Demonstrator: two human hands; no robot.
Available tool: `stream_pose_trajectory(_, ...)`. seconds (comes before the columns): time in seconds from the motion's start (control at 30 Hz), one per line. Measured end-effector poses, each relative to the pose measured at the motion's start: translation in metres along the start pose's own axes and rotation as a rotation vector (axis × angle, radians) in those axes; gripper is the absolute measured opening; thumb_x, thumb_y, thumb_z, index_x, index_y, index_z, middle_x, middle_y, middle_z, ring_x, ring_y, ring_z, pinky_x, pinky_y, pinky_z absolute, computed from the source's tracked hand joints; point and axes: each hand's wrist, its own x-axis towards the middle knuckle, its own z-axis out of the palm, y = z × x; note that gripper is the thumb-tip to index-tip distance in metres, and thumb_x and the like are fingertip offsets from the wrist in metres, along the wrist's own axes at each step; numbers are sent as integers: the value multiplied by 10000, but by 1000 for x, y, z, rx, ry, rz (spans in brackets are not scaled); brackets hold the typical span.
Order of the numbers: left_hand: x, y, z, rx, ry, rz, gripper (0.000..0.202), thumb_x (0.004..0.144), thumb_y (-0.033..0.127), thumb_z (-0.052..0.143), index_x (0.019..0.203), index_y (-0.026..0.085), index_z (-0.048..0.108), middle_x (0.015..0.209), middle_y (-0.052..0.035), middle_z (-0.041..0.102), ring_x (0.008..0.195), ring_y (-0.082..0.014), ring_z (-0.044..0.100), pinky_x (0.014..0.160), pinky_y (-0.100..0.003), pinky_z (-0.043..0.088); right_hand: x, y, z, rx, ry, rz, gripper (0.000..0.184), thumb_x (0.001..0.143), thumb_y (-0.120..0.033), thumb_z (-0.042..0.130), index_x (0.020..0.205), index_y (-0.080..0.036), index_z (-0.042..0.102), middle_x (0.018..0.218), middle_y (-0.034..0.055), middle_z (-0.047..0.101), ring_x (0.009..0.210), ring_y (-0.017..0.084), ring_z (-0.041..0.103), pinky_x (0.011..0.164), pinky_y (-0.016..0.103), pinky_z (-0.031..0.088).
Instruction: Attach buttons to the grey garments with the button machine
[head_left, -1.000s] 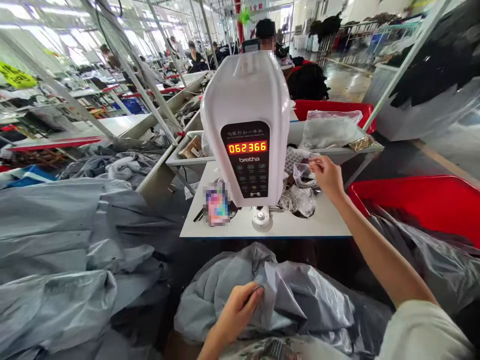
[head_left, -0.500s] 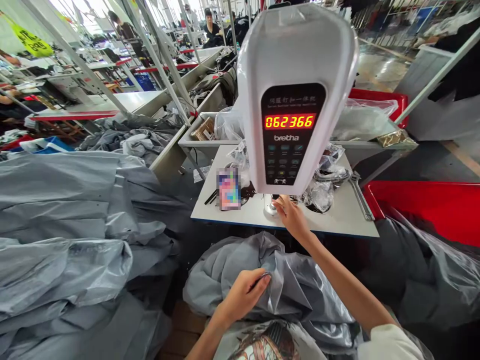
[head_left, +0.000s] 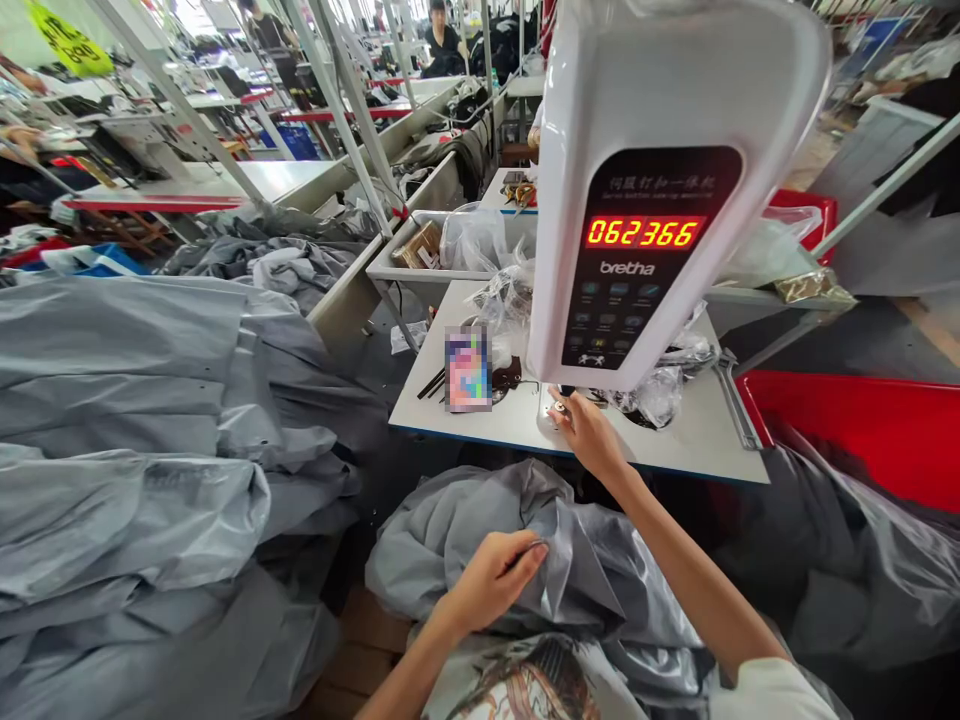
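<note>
Grey, creased cloth [head_left: 480,510]: pinched in left hand [head_left: 491,582]. Glossy white machine with red digits [head_left: 660,190]: right hand [head_left: 589,432] positioned beneath; whether its grip is closed cannot be told.

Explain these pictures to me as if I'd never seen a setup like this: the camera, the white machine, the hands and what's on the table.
Every picture comes from one camera worn on a person's head, looking forward and down. There is no robot; you see that person's own bare hands. The left hand pinches grey cloth bunched in the lap. The right hand reaches under the head of the white machine; whether its fingers hold something small is unclear. The panel lettering suggests a button sewing machine, and its red digits read 062366. On the white tabletop lie a pixelated, phone-like object, clear plastic bags and, near the right edge, a wrench.
</note>
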Motion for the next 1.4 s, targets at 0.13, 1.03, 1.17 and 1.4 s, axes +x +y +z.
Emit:
stream_pose_trajectory(0.13, 12, 9, -9, -30, -7, 44, 429, 962, 422, 369, 630, 170, 268, 569, 53, 231, 543, -72, 230, 528, -245, 185, -14, -14, -15, 104, 217, 5, 276, 939, -347, 473, 1157, -185, 518, 1099, 128, 614, 1056, 259, 557, 889, 410, 456)
stream_pose_trajectory(1.03, 114, 9, -35, -180, 155, 25, 358, 817, 472, 568, 701, 144, 485, 619, 45, 382, 581, -72, 339, 541, -205, 279, -30, -29, -22, 758, -1, 527, 327, 792, -503, 616, 760, -181, 569, 698, 3, 566, 658, 142, 518, 621, 258, 428)
stream_pose_trajectory(1.17, 132, 4, -41, -21, 268, 63, 293, 894, 388, 440, 722, 155, 487, 624, 45, 410, 616, -92, 384, 600, -217, 313, -14, -20, -22, 557, 148, 523, 297, 777, -473, 645, 773, -184, 581, 729, 9, 592, 689, 155, 540, 646, 266, 426)
stream_pose_trajectory(1.4, 154, -1, -46, 160, 412, 25, 243, 903, 324, 411, 787, 169, 557, 704, -9, 567, 676, -139, 498, 630, -253, 320, 4, -10, -11, 451, 195, 592, 218, 791, -388, 582, 794, -173, 614, 792, 38, 665, 757, 201, 604, 657, 280, 458)
